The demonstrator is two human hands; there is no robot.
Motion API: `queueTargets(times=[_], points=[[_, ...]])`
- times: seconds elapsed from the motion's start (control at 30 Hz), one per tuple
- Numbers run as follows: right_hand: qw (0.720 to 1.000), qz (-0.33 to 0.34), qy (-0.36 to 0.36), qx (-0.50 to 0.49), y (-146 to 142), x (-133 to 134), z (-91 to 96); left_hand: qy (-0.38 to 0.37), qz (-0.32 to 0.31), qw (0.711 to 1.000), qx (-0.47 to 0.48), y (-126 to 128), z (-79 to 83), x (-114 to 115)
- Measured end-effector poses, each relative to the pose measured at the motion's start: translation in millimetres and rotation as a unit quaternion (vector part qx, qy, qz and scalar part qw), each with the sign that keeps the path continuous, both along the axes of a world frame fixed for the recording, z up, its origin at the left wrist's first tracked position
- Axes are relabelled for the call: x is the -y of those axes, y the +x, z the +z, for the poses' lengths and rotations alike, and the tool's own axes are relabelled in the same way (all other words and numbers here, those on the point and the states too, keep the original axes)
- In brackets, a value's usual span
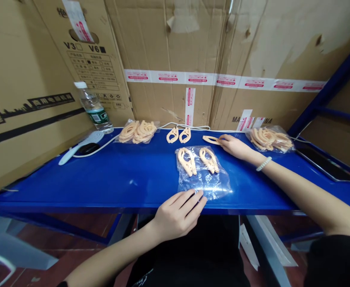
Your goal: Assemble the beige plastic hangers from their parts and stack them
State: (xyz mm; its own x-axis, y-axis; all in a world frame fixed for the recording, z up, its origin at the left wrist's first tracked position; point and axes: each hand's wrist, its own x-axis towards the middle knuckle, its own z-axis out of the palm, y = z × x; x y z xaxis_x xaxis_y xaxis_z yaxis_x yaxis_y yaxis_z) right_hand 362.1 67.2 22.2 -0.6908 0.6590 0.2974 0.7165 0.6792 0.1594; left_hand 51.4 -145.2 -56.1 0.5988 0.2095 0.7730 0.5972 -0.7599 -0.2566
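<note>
Nearest, in the head view, the left hand (177, 217) rests its fingertips at the near edge of a clear bag (184, 185); I cannot tell whether its grip is clamped. Two peach pieces (193, 164) show at the bag, in or on it unclear. Beyond, the right hand (234, 145) has its grip closed on a loose peach loop (207, 138) on the blue desk (103, 175).

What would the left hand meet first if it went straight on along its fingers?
Probably the near edge of the clear plastic bag; whether the left hand already touches it is unclear.
</note>
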Motion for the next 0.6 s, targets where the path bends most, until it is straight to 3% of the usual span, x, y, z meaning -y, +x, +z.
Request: queueTargets(times=[0.2,0.33,0.4,0.47,0.53,0.6], points=[[0.987,-0.003,0.14,-0.083,5,65,44.2,0.006,0.001,1.0,-0.002,0,-1.7,0],[0.952,0.048,0.233,-0.191,-14,143,72.8,0.005,0.002,1.0,-0.002,0,-0.9,0],[0.948,0.061,0.233,-0.21,-29,188,75.8,0.007,0.0,1.0,0.0,0,0.2,1],[0.964,0.081,0.178,-0.178,-42,224,71.7,0.006,0.002,1.0,-0.002,0,1.0,1],[0.956,0.185,0.176,-0.143,-53,243,63.8,0.002,0.007,1.0,-0.002,-1,1.1,2],[0.952,0.243,0.162,-0.091,-63,242,55.5,0.003,0.009,1.0,-0.002,-1,0.8,2]])
